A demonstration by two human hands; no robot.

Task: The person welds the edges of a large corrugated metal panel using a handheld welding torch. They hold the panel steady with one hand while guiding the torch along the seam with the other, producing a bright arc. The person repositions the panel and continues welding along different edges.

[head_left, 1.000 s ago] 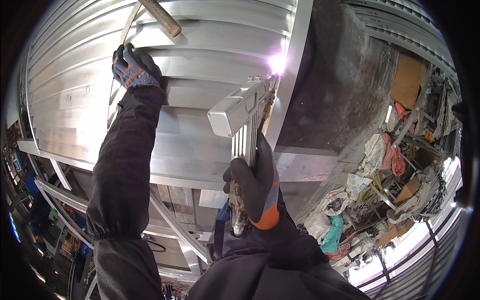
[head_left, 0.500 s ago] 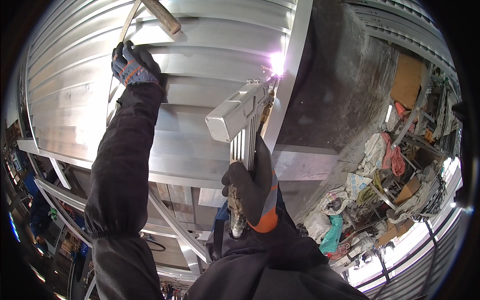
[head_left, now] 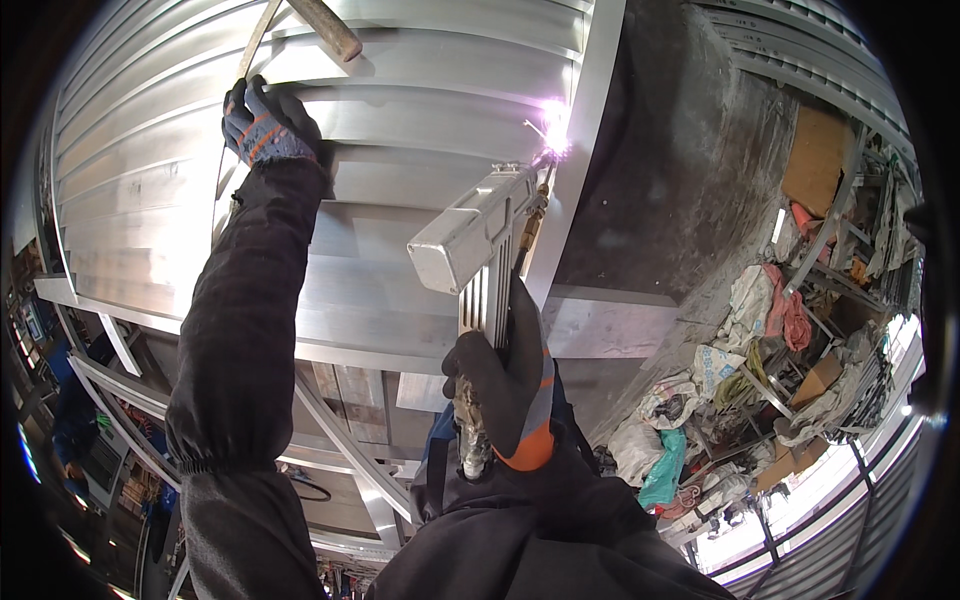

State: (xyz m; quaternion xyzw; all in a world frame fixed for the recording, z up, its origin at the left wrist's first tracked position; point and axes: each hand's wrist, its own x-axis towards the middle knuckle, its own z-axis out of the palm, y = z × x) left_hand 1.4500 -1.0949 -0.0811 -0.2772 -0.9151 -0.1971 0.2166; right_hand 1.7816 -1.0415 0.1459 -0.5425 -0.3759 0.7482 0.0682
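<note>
My right hand (head_left: 500, 375), in a dark glove with an orange cuff, is wrapped round the grip of a handheld welding gun (head_left: 470, 235) with a boxy silver body. Its brass-coloured nozzle (head_left: 535, 215) points away from me, and a bright violet arc with sparks (head_left: 553, 140) burns at its tip, where the slats meet the right rail of a metal slatted panel (head_left: 420, 130). My left hand (head_left: 268, 125), in a grey-and-orange glove, rests on the panel with fingers curled at the lower end of a thin tan strip (head_left: 258, 40). What the fingertips hold is hidden.
A round wooden-looking bar (head_left: 328, 28) lies on the slats beyond my left hand. Metal frame members (head_left: 345, 440) run below the panel. At right, past a dark floor (head_left: 650, 170), are sacks (head_left: 640, 450), cardboard (head_left: 815, 165) and scrap.
The welding gun has shifted very slightly, its rear a touch lower and to the left. The arc's glow has shrunk and its sparks look different. My left hand stays nearly in place.
</note>
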